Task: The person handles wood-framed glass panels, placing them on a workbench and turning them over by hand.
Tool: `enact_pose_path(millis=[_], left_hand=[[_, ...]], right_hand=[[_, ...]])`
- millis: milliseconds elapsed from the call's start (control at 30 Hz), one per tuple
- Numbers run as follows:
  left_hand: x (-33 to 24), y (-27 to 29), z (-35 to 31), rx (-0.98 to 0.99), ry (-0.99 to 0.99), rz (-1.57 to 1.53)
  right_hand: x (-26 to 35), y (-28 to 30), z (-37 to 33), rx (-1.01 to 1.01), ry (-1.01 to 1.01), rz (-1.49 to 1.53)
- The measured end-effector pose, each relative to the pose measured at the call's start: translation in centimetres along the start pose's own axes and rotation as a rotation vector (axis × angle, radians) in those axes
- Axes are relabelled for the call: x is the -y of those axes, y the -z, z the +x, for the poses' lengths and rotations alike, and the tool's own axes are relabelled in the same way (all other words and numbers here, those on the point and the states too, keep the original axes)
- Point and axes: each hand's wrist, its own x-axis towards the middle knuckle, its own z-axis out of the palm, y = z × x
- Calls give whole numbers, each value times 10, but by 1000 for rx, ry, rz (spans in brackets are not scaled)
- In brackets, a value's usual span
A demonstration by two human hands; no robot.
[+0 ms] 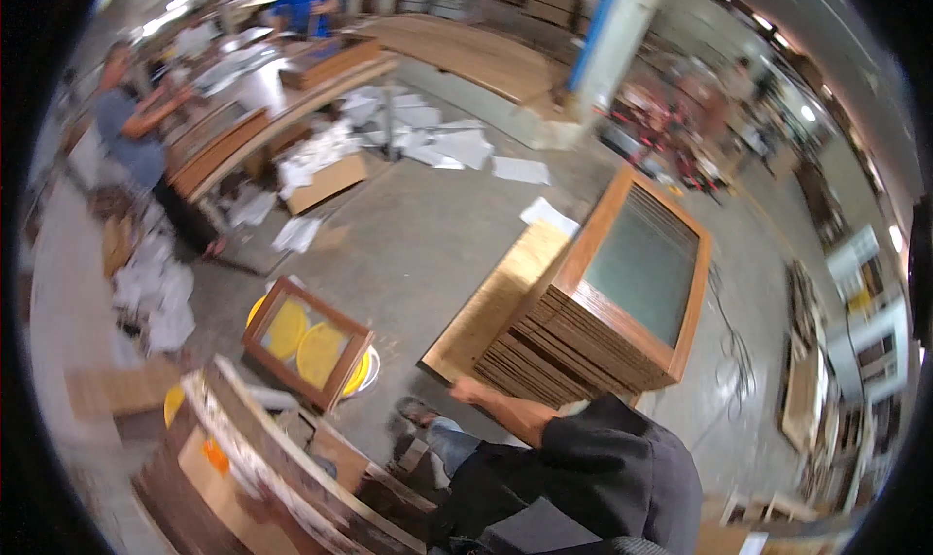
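My right hand [468,391] reaches out from a dark sleeve, beside the near corner of a low wooden board [457,336]. Its fingers are small and blurred, so I cannot make out how they are closed or whether they touch the board. Just right of that arm, a tall stack of wood-framed glass panels [646,259] stands on the board, the top pane greenish. My left hand is out of view. To the left, a small brown frame with a glass pane [260,333] leans over yellow-lidded buckets [362,372].
A worn wooden bench or rack [248,448] stands close at lower left. Workers [136,118] are at a long table [345,72] at upper left, papers [452,147] scattered below. A pillar [617,45] rises behind; cables [734,346] lie on the floor at right.
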Motion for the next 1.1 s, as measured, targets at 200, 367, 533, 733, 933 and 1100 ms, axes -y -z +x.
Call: enact_pose_path(millis=[200,367,533,733,933,1100], left_hand=[[-76,-23,30,383,78,193],[-77,-26,44,476,97,163],[-13,35,42,616,378,-272],[-33,38,34,432,473,50],[-72,27,62,507,334,231],[-77,30,63,607,433,343]], right_hand=[[121,-1,144,185,-309,357],[154,-96,248,86,-569,327],[159,-154,344,83,-451,406],[211,-166,376,80,-1079,737],[209,-124,374,-37,-1263,1060],[197,-60,338,63,-1072,1233]])
